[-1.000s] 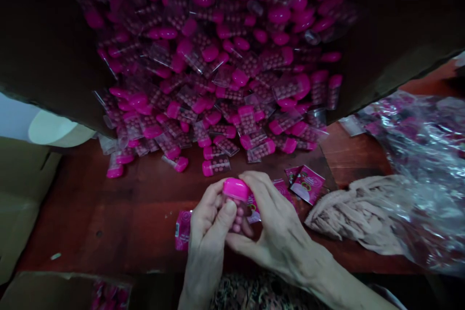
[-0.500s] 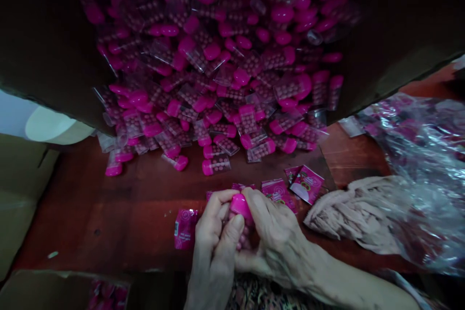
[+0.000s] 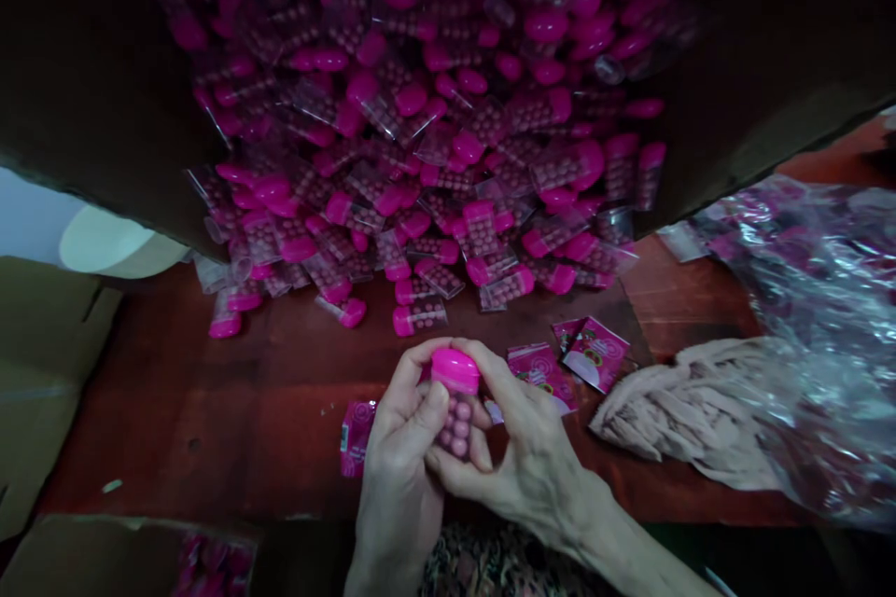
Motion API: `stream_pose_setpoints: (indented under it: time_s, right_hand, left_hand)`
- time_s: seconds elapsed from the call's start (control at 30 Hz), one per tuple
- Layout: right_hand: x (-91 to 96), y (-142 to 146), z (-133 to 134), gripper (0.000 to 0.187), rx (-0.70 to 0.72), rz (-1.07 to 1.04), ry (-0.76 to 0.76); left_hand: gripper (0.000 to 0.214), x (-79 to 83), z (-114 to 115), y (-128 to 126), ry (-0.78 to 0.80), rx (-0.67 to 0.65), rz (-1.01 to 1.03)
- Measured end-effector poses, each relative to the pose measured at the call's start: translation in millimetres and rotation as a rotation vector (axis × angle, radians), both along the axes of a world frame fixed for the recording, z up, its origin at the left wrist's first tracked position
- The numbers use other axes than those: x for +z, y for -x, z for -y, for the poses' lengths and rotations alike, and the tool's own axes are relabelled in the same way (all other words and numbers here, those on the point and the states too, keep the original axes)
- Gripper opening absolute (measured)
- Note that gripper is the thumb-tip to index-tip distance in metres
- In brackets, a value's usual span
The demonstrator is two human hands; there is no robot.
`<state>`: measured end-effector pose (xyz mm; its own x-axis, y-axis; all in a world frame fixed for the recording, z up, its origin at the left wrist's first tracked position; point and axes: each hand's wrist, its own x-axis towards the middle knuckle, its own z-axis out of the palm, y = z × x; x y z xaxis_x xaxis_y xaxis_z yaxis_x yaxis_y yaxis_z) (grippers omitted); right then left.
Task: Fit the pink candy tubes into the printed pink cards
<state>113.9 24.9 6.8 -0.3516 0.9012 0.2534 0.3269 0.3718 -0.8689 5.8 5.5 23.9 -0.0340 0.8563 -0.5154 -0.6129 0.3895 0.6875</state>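
Observation:
Between both hands stands a small clear bottle with a bright pink cap, filled with round pink balls; its cap points up and away from me. My left hand is closed on its left side, thumb against the front just below the cap. On the other side my right hand grips it, fingers at the cap and thumb near the base. Beyond the hands, a large heap of similar bottles spills onto the red-brown tabletop. Pink printed packets lie right of the hands, and another packet lies left.
Cardboard walls flank the heap. At right are a crumpled beige cloth and a clear plastic bag with pink items. A white bowl-like container stands at left. An open box with pink items sits at lower left.
The bottle has turned more upright and its clear body now shows between the hands. Both hands have shifted slightly up and left, and the fingers have moved around the cap.

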Motion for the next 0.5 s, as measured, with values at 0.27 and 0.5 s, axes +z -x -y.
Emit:
stream_pose_setpoints:
  time_s: [0.27,0.5]
  right_hand:
    - [-20.3,6.4,4.7,0.058,-0.041,0.073,-0.041]
    - [-39.1,21.7,16.3,0.078,0.046,-0.063,0.349]
  left_hand:
    - [0.018,-9.5,5.0,-4.5,0.053,0.071,0.016]
    - [0.028,-13.1,6.4,42.8,-0.042,0.213,-0.2]
